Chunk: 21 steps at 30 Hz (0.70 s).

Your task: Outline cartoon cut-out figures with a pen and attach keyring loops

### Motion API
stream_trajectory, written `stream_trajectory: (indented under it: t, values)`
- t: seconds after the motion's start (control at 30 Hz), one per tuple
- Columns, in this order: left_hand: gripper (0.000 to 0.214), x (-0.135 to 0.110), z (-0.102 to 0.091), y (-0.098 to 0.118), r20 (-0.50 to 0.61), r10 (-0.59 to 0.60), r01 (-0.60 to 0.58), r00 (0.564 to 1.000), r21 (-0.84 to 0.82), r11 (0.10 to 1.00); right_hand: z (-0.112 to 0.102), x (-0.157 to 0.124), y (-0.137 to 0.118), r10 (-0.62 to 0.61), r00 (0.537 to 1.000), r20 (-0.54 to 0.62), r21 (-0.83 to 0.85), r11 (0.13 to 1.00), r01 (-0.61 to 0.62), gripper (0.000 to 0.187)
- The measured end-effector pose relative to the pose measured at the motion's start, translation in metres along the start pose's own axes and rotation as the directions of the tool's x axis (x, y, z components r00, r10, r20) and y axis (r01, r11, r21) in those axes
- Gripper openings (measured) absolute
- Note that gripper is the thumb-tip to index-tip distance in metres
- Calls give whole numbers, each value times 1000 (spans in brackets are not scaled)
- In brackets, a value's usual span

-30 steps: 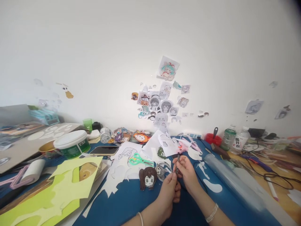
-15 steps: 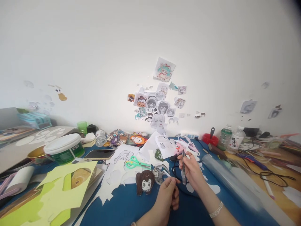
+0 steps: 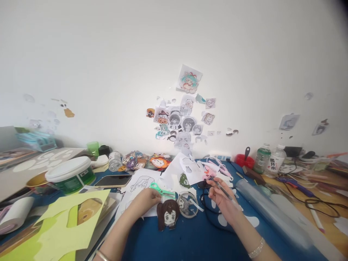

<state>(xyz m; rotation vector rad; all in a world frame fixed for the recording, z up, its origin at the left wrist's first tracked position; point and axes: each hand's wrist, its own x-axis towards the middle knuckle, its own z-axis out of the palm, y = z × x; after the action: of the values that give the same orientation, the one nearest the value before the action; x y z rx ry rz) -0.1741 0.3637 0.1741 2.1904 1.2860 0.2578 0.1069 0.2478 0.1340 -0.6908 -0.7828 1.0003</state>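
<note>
My right hand [image 3: 223,201] holds a thin dark pen [image 3: 221,188] that slants up to the left, over the blue table cover [image 3: 190,241]. My left hand [image 3: 145,200] rests on white paper sheets [image 3: 141,181], its fingers curled beside the green-handled scissors [image 3: 161,189]; whether it grips them I cannot tell. A brown-haired character cutout [image 3: 168,214] and a round transparent piece [image 3: 187,204] lie between my two hands.
A green tub with a white lid [image 3: 69,174], a phone [image 3: 112,180] and yellow-green cut paper [image 3: 62,221] lie at the left. A clear film roll [image 3: 269,214], bottles [image 3: 262,157], a red cup [image 3: 243,159] and cables [image 3: 318,203] crowd the right. Stickers [image 3: 182,119] cover the wall.
My left hand has left the pen and moved left to the scissors on the paper. My right hand keeps the pen, now tilted more toward level.
</note>
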Motion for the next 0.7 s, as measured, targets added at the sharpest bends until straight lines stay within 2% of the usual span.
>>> stream_trajectory:
  t: [0.1,0.2,0.33,0.43,0.57,0.7]
  values:
    - [26,6,11,-5,86,7,-12,996,54,998,3,-4,0,43,999,-4,-19,999,-43,36]
    - [26,7,18,-1,121,14,-20,993,52,998,7,-5,0,84,996,18,-33,996,-83,35]
    - [28,0,13,6,40,16,-15,999,-23,1000,9,-4,2,122,993,5,-54,991,-121,39]
    - [34,-11,11,20,-4,96,-95,995,-163,982,12,-7,6,133,991,26,-115,985,-129,45]
    - [53,-26,20,49,67,252,-212,966,-360,909,21,-15,11,94,993,74,-219,973,-76,44]
    - [61,-35,30,68,101,311,-242,945,-424,873,31,-22,12,89,981,172,-307,951,-33,41]
